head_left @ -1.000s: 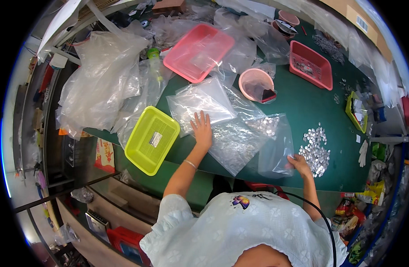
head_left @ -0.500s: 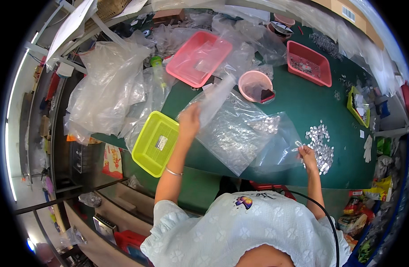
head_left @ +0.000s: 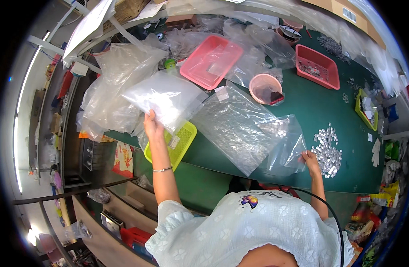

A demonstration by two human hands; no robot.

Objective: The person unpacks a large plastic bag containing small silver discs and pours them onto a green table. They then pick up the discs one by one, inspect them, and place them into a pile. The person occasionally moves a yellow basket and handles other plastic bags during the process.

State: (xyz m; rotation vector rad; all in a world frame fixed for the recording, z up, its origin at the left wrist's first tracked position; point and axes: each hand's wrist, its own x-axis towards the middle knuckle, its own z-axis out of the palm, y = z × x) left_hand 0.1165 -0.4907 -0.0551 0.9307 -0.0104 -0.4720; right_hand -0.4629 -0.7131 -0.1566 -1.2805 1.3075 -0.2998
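Note:
My left hand is closed on the near edge of a whitish translucent plastic bag, raised above a lime-green basket and partly covering it. My right hand pinches the right edge of a clear plastic bag, which has small silvery discs in its upper left part. Just right of that hand lies a loose pile of similar silvery discs on the green table. A large clear bag, its contents hard to make out, lies flat between my hands.
Beyond the bags stand a pink tray, a round pink tub with a dark red-edged object, and a red-pink bin of small metal pieces. Crumpled plastic bags are heaped at left. A green basket and white glove lie far right.
My left hand has swung left and slightly down with the whitish bag, which now spreads over the lime-green basket. My right hand still holds the clear bag's edge. The whole view has shifted a little.

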